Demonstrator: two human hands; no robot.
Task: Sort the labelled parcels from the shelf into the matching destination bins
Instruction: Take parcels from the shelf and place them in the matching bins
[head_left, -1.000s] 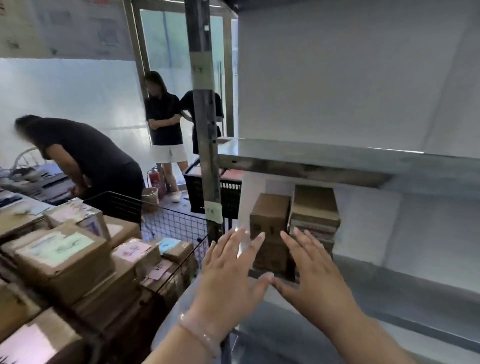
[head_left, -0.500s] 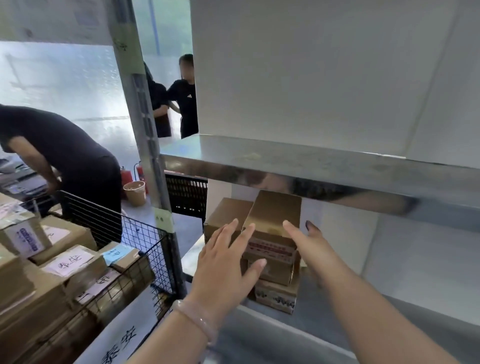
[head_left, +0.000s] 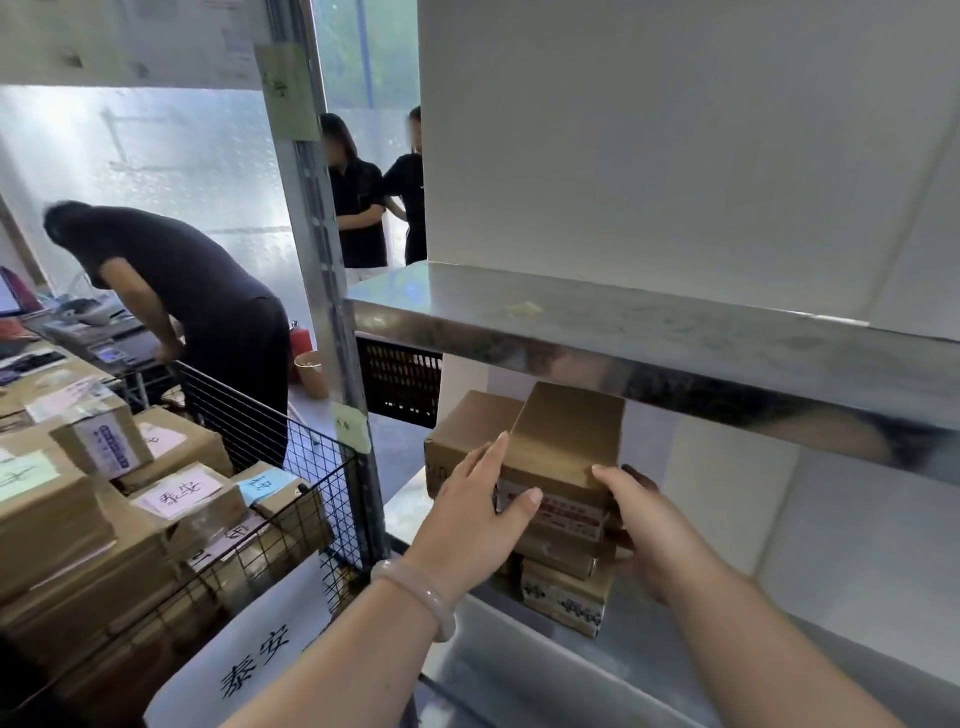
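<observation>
A small stack of brown cardboard parcels stands on the lower metal shelf (head_left: 649, 670). The top parcel (head_left: 566, 441) has a plain brown lid and a red-printed strip on its front. My left hand (head_left: 478, 514) grips its left side, thumb across the front. My right hand (head_left: 639, 519) grips its right side, thumb on the top edge. Under it lies another parcel (head_left: 563, 597) with printed marks. A further brown parcel (head_left: 462, 441) stands behind on the left. A black wire bin (head_left: 291, 499) full of labelled boxes is at the left.
The upper metal shelf (head_left: 649, 338) hangs close above the parcels. A steel upright (head_left: 322, 260) separates shelf and bin. A white sign (head_left: 254, 660) with black characters hangs on the bin front. A person in black (head_left: 197, 291) bends over a counter; two others (head_left: 374, 208) stand behind.
Both hands have reached into the shelf and closed round the sides of the top parcel; a second ago they were open in front of the stack.
</observation>
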